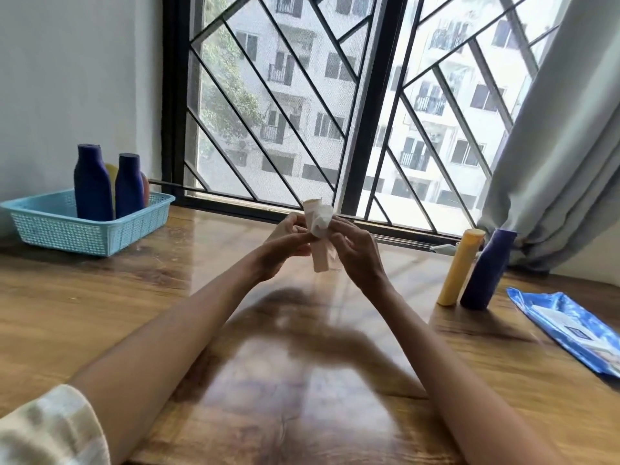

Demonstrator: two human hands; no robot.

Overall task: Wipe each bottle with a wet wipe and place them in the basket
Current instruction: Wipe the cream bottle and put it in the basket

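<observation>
A pale peach bottle is held upright above the table's middle, between both hands. My left hand grips its left side. My right hand presses a white wet wipe around the bottle's upper part. The light blue basket stands at the far left and holds two dark blue bottles, with a yellow and an orange one partly hidden behind them. A yellow bottle and a dark blue bottle stand on the table at the right.
A blue pack of wet wipes lies at the right edge of the glossy wooden table. A barred window runs along the back, and a grey curtain hangs at the right behind the standing bottles.
</observation>
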